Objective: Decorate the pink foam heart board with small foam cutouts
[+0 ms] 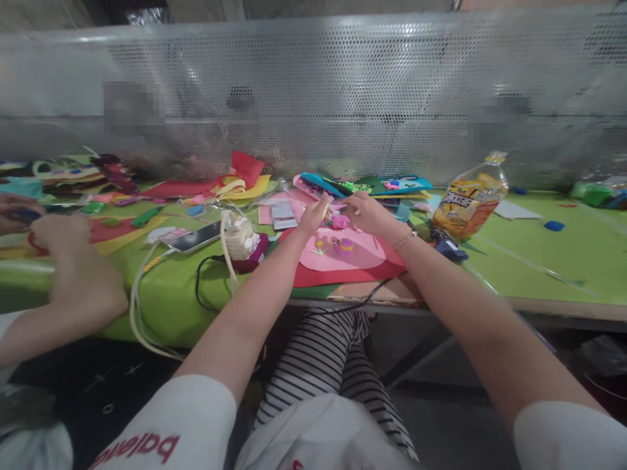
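Observation:
Both my hands are over the far edge of a pink paper shape [362, 260], which lies on red paper [318, 277]. My left hand [315, 214] has its thumb and fingers close together; whatever may be between them is too small to tell. Fingers bent, my right hand [363, 210] is just above a small bright pink piece [341, 222]; its fingertips are blurred. On the pink shape sit a purple and yellow piece [344, 247] and a small green and yellow one [320, 247].
A yellow-labelled bottle [469, 199] and a dark tool [448, 247] stand to the right. Left are a phone [196, 237], a plug-filled power strip [245, 245] and cables. A person's hands [61, 232] work at far left. Coloured sheets lie behind.

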`<act>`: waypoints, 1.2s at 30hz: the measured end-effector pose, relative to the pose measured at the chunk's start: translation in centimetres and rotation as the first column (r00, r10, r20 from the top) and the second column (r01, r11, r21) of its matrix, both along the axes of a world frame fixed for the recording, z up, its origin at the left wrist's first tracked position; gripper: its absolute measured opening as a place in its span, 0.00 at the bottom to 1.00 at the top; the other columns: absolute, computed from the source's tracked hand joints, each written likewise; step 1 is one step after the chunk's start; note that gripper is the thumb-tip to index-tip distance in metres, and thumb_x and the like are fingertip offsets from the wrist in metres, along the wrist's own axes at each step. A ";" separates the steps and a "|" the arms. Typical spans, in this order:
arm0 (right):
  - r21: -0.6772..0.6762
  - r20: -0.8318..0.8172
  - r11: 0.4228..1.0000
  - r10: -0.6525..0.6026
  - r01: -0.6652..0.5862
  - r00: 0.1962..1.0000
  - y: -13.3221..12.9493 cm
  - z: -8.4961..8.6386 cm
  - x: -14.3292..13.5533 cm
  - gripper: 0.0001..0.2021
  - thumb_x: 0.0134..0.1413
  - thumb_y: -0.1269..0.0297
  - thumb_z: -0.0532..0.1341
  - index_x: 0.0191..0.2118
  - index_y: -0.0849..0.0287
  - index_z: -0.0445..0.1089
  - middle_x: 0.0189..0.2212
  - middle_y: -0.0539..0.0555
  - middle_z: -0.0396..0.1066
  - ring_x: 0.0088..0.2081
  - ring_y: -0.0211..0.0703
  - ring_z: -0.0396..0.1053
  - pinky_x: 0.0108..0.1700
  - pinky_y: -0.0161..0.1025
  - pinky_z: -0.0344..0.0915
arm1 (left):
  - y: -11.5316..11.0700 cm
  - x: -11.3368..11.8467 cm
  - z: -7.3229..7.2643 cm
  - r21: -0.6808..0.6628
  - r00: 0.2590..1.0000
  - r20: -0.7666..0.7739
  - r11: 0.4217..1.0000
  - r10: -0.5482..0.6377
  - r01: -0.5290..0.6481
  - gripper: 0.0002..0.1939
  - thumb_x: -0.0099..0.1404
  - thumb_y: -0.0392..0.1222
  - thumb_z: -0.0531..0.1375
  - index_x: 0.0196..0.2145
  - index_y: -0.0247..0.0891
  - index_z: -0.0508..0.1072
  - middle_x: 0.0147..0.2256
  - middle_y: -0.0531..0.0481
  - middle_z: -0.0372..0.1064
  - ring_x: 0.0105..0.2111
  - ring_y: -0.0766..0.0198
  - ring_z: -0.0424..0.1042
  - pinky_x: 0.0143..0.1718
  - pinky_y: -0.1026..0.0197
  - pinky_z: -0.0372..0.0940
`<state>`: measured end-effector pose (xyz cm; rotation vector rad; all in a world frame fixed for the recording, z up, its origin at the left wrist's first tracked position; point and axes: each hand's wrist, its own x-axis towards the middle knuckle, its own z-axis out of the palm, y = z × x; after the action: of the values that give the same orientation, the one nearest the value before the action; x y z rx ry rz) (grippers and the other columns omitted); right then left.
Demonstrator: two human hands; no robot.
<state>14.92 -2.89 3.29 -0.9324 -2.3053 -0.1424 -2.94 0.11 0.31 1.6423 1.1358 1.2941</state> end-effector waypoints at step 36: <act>-0.302 -0.425 0.953 -0.142 0.009 0.894 1.0 -2.4 -1.4 0.16 0.49 0.53 0.54 0.27 0.62 0.68 0.22 0.50 0.65 0.26 0.36 0.58 0.30 0.34 0.55 | 0.5 0.4 -0.2 0.225 0.990 -0.088 0.965 -0.114 0.131 0.11 0.64 0.45 0.51 0.26 0.38 0.59 0.22 0.57 0.52 0.21 0.72 0.55 0.23 0.68 0.50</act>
<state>13.48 -1.86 0.93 -1.0747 -1.8901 0.3585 -2.50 0.60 0.11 1.9135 0.9371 1.3340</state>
